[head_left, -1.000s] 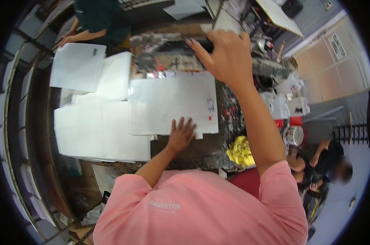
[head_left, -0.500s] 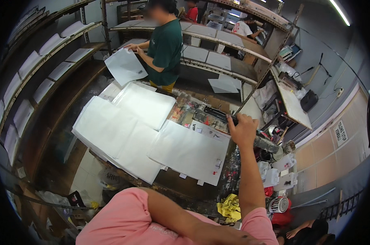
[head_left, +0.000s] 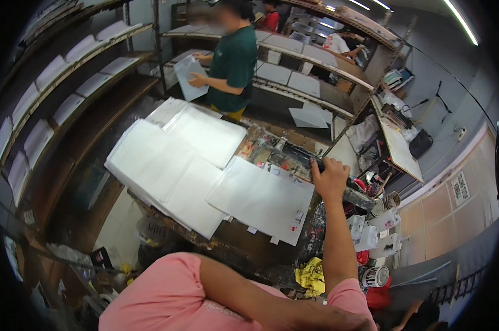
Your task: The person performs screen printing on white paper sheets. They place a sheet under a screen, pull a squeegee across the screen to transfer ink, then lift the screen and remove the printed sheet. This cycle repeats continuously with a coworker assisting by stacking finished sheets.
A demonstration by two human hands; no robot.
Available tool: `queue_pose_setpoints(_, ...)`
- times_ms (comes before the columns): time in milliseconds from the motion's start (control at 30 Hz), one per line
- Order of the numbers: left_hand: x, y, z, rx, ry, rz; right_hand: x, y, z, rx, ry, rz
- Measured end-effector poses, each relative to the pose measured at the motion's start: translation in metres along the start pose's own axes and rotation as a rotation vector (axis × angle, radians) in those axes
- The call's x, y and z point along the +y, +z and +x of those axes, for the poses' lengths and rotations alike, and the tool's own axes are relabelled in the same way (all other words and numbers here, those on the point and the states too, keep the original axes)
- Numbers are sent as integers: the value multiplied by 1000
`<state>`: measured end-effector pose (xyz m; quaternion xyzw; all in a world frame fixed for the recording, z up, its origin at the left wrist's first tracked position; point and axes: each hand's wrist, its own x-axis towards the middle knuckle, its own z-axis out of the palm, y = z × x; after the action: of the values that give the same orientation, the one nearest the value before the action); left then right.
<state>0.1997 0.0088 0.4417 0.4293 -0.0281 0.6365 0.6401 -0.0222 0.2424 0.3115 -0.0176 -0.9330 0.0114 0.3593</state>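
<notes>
My right hand reaches over the right end of the worktable. Its fingers curl over the near end of a dark, ink-stained bar; the thumb side is partly hidden. My left forearm crosses low in front of me toward the right, and its hand is out of view below. Left of my right hand lies a white sheet with small marks along its right side and little tabs along its near edge. Large stacks of white sheets overlap on the table's left part.
Across the table a person in a green shirt holds a pale sheet. Racks with sheets stand left and behind. Paint cans, plastic jugs and a crumpled yellow cloth sit at the right.
The person in green has drawn the sheet back from the table and tilted it up toward the rack. My view has shifted slightly; my right hand stays on the bar.
</notes>
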Motion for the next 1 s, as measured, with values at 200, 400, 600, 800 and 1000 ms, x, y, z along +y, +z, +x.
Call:
queue_pose_setpoints(200,6,-19,0,-46,-46,-70,3,1,0,-68,22,-42)
queue_pose_setpoints(400,15,-36,1,-43,-93,-99,2,-1,6,8,22,14)
queue_pose_setpoints(600,63,-120,-94,422,-251,117,4,2,4,28,10,37)
queue_pose_setpoints(800,74,-227,-192,1267,587,-189,-3,5,-55,-224,63,14)
queue_pose_setpoints(1000,22,-263,-254,1633,337,-289,24,55,-106,-855,17,229)
